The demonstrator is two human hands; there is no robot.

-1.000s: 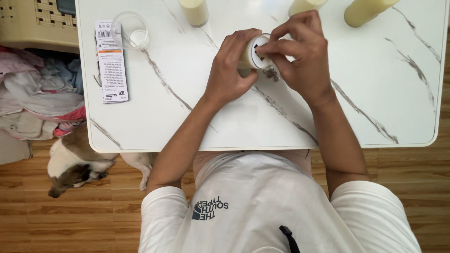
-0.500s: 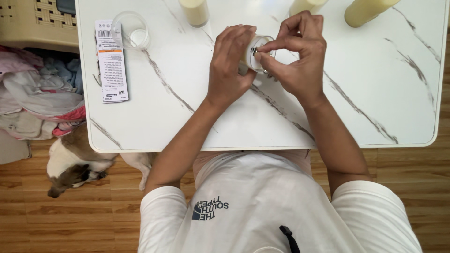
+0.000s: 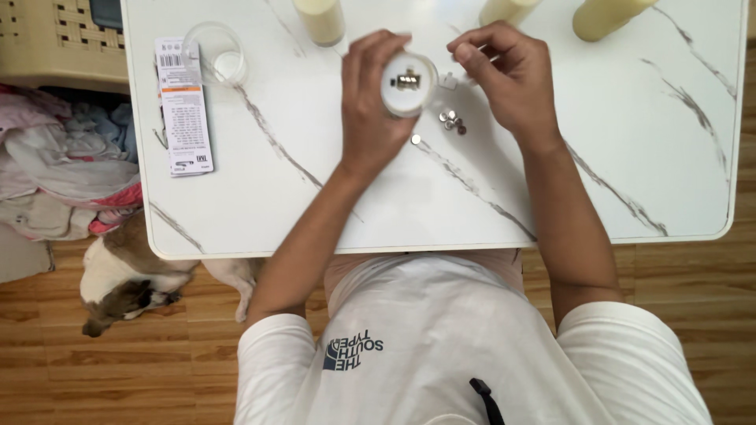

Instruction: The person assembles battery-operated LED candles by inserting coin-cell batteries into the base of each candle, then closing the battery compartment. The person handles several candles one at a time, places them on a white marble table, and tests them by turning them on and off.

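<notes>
My left hand (image 3: 370, 102) grips a cream candle-shaped lamp (image 3: 408, 83) turned bottom-up, so its round white base with an uncovered battery slot faces me. My right hand (image 3: 508, 79) hovers just right of it, fingers pinched near a small white cover piece (image 3: 449, 80) lying on the white marble table (image 3: 315, 197). Several small silver button cells (image 3: 450, 121) lie on the table under my right hand, and one more cell (image 3: 415, 140) sits alone a little nearer to me.
Three more cream candle lamps (image 3: 320, 19) (image 3: 508, 9) (image 3: 606, 16) stand along the far edge. A clear round dish (image 3: 214, 53) and a long blister card (image 3: 183, 106) lie at the left. A laundry pile (image 3: 55, 165) and a dog (image 3: 130, 279) are on the wooden floor.
My hands have come apart: the right hand left the lamp's base and moved right. The base now shows an uncovered battery slot, and loose button cells now lie on the table.
</notes>
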